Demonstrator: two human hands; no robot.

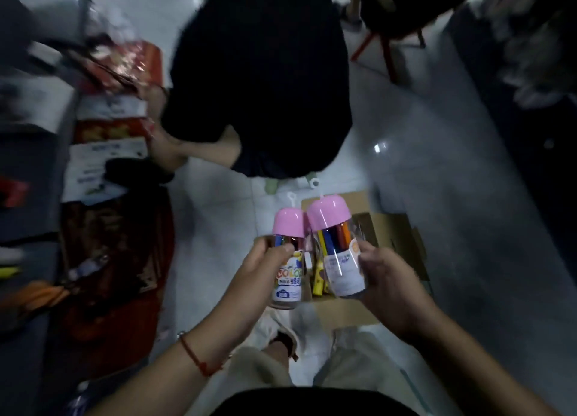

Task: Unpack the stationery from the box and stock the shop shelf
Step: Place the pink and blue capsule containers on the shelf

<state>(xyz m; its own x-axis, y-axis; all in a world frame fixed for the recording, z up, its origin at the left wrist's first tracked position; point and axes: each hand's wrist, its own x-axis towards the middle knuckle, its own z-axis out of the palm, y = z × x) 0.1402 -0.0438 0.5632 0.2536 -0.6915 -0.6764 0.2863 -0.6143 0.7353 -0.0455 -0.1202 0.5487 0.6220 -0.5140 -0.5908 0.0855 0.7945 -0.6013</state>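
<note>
Each hand grips one pink-capped marker jar above the open box [396,237] on the floor: left hand [265,272] around the left jar [288,259], right hand [387,278] around the right jar [338,247]. Unpacking appears underway; next, carrying both to the shelf at left [28,178].

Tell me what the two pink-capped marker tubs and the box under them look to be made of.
Left marker tub: clear glossy plastic body, since the pens show through; opaque smooth pink plastic cap. Right marker tub: the same, with a glare streak on its wall and a paper-like label. Box: plain brown matte cardboard, probably corrugated.
</note>
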